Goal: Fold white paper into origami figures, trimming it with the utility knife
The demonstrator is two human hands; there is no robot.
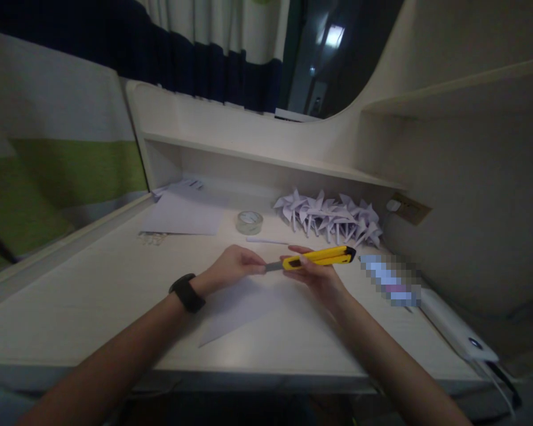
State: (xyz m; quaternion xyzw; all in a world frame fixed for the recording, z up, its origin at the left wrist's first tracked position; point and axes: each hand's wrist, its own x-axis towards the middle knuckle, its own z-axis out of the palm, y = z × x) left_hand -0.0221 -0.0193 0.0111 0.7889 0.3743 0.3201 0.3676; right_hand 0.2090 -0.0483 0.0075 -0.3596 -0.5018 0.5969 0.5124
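Nearest, a white sheet (240, 313) lies on the bench (93, 290) at eight o'clock from the yellow cutter (322, 257). The right hand (317, 277) grasps the cutter; the left hand (233, 266) pinches its bared blade (274, 266), so a slip could cut it. Beyond, clear tape (249, 227) sits at ten, paper pinwheels (333, 216) at one.

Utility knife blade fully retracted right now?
No, the blade sticks out of the yellow utility knife in the right hand, with the left hand's fingertips at its end.
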